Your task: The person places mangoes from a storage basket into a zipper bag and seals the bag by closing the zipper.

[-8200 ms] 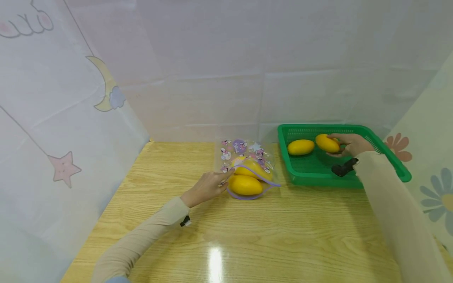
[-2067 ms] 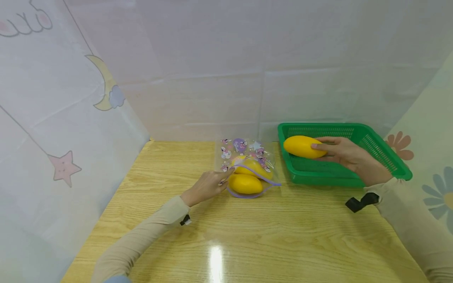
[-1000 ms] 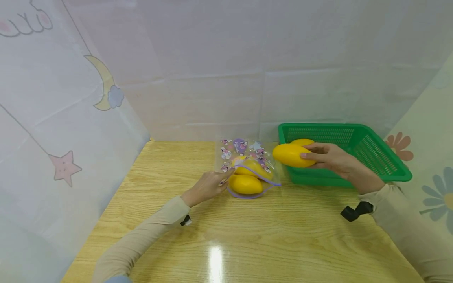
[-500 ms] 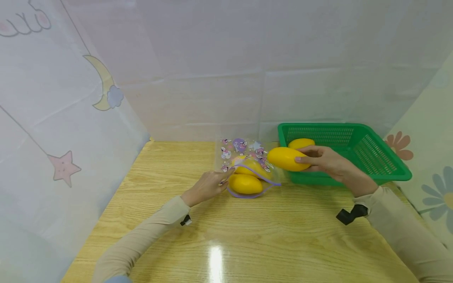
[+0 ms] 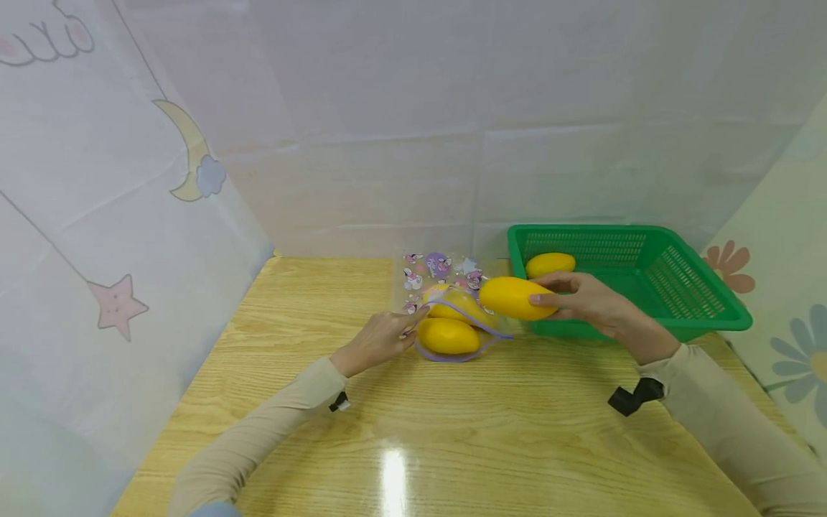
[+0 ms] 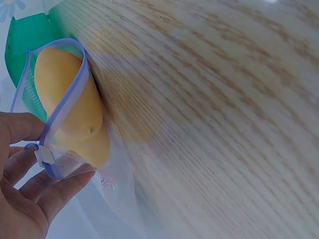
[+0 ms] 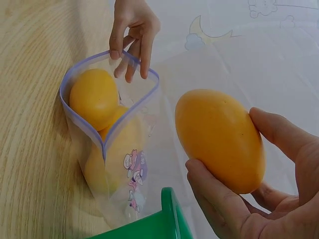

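Observation:
My left hand (image 5: 377, 342) pinches the purple zip edge of a clear printed zip bag (image 6: 62, 107) near its white slider, and the mouth gapes. Inside the bag lie yellow mangoes; one mango (image 5: 448, 336) rests at the mouth and others lie deeper, partly behind the printed film. My right hand (image 5: 591, 305) grips another mango (image 7: 219, 142) between thumb and fingers, raised just right of the bag and overlapping its edge in the head view. One more mango (image 5: 550, 265) sits in the left end of a green basket (image 5: 646, 330).
The basket stands at the back right of the wooden table (image 5: 413, 431), against the pale sheet wall (image 5: 362, 179). Its near left rim is close beside the bag. A patterned sheet also hangs along the left and right sides.
My right hand has lifted a mango out of the basket and carried it left and toward me, up to the bag. The left hand and bag have stayed in place.

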Demonstrator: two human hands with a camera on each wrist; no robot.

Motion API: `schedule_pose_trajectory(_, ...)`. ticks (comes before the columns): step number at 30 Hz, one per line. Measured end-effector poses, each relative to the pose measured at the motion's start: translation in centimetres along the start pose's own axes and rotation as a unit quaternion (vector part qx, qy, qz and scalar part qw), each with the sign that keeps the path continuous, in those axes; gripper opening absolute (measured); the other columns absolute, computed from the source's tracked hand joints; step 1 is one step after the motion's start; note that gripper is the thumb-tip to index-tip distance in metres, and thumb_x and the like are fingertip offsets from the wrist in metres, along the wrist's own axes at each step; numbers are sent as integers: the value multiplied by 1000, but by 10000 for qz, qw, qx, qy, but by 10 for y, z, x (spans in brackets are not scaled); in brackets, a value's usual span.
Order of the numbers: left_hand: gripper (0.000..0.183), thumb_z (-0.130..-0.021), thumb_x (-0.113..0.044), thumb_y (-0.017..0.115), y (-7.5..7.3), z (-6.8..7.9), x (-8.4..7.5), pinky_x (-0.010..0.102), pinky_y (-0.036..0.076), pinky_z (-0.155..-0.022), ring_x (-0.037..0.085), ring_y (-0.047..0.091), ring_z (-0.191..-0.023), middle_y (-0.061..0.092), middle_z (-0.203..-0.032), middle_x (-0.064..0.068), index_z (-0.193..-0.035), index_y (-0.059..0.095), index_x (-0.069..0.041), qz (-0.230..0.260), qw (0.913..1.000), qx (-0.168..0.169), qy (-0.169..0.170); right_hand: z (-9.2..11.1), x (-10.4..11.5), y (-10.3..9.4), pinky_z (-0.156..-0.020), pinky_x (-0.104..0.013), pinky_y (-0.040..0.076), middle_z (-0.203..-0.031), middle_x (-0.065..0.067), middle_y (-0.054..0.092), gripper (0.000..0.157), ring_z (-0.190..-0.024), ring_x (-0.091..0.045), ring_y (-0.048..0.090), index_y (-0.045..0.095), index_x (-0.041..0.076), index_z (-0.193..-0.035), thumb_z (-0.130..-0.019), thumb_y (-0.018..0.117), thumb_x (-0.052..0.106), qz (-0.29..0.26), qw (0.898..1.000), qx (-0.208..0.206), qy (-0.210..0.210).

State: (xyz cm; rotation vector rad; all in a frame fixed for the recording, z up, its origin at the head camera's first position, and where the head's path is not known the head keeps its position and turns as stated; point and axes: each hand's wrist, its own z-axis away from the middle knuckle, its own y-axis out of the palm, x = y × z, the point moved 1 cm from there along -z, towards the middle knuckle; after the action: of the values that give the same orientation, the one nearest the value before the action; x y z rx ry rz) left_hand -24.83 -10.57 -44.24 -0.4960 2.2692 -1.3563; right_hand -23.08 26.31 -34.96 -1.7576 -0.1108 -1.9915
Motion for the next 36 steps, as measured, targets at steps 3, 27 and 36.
schedule_pose_trajectory(3, 48, -88, 2, 69, 0, 0, 0, 11, 24, -40, -1, 22, -41, 55, -59, -3, -134, 57, 5, -20, 10000, 2, 10, 0, -1, 3, -87, -40, 55, -140, -26, 37, 55, -102, -21, 63, 45, -9, -140, -96, 67, 16, 31, 10000, 51, -11)
schedule_pose_trajectory(27, 49, -87, 1, 70, 1, 1, 0, 13, 23, -40, 0, 20, -42, 51, -57, -4, -134, 57, 5, 14, 10000, -80, 13, -8, -10, 20, -90, -40, 52, -132, -20, 53, 53, -109, -25, 58, 55, -4, -134, -94, 69, 27, 631, 9979, 158, 71)
schedule_pose_trajectory(36, 49, -88, 1, 69, 1, 1, 0, 12, 23, -40, 0, 21, -41, 54, -58, -3, -135, 57, 4, -15, 10000, -49, -10, -11, -12, 25, -90, -42, 50, -133, -20, 53, 54, -116, -32, 52, 56, -3, -134, -93, 70, 27, 720, 9973, 159, 31)
